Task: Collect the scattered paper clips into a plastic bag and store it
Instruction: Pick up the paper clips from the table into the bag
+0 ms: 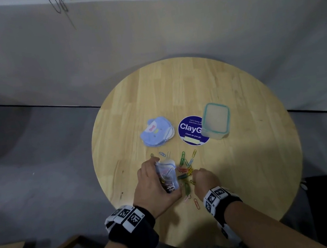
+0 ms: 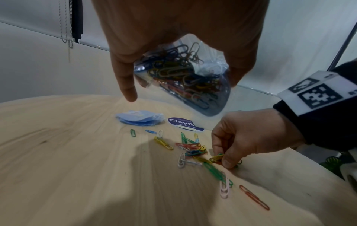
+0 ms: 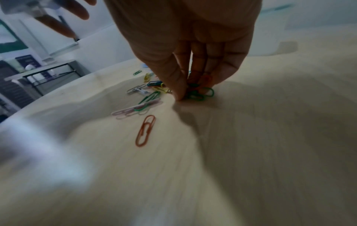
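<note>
My left hand [image 1: 156,186] holds a clear plastic bag [image 1: 167,176] [image 2: 185,76] stuffed with coloured paper clips, lifted just above the round wooden table [image 1: 244,155]. Loose paper clips [image 1: 186,170] [image 2: 193,150] lie scattered in front of me. My right hand [image 1: 204,181] [image 2: 249,134] reaches down into the pile. Its thumb and fingertips [image 3: 180,93] pinch several clips against the wood, green ones [image 3: 201,94] among them. An orange clip [image 3: 145,130] [image 2: 254,197] and a pink clip [image 2: 224,188] lie nearest to me.
Further back on the table sit a stack of blue animal-shaped cards [image 1: 157,131], a round purple sticker [image 1: 191,130] and a clear lidded container with a teal rim [image 1: 216,120]. A grey floor and a white wall surround the table.
</note>
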The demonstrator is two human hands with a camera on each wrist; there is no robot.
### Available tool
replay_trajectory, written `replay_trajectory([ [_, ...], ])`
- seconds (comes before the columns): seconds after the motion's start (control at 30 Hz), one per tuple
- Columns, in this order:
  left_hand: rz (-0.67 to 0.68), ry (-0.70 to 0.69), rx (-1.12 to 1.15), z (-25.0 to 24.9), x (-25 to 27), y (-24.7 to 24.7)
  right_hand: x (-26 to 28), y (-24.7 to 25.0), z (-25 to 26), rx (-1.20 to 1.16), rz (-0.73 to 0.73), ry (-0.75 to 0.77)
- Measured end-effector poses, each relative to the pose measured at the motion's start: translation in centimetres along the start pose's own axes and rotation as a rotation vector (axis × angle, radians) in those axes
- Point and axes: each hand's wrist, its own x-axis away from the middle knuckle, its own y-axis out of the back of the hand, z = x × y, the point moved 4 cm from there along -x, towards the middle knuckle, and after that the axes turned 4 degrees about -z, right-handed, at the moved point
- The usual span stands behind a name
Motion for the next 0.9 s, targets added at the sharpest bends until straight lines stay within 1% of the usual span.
replay_trajectory([
  [0.1, 0.015, -0.002, 0.008, -0.30, 0.00, -0.29, 0.01, 0.03, 0.12, 0.017, -0.015, -0.015],
  [0.27, 0.013, -0.003, 0.007, -0.50, 0.06, -0.41, -0.02, 0.21, 0.24, 0.008, 0.007, -0.066],
  [0.47, 0.000, 0.014, 0.012, -0.25, 0.28, -0.28, 0.26, -0.39, 0.53, 0.074, -0.020, 0.000],
  [0.67, 0.009, 0.026, 0.004, 0.08, 0.77, -0.49, -0.08, 0.34, 0.26, 0.033, 0.032, -0.092],
  [0.77, 0.011, 0.029, 0.011, 0.10, 0.81, -0.47, -0.05, 0.17, 0.46, 0.070, 0.032, -0.069],
  [0.9, 0.014, 0.026, 0.023, -0.02, 0.46, -0.45, 0.15, -0.07, 0.42, 0.071, -0.018, -0.003],
])
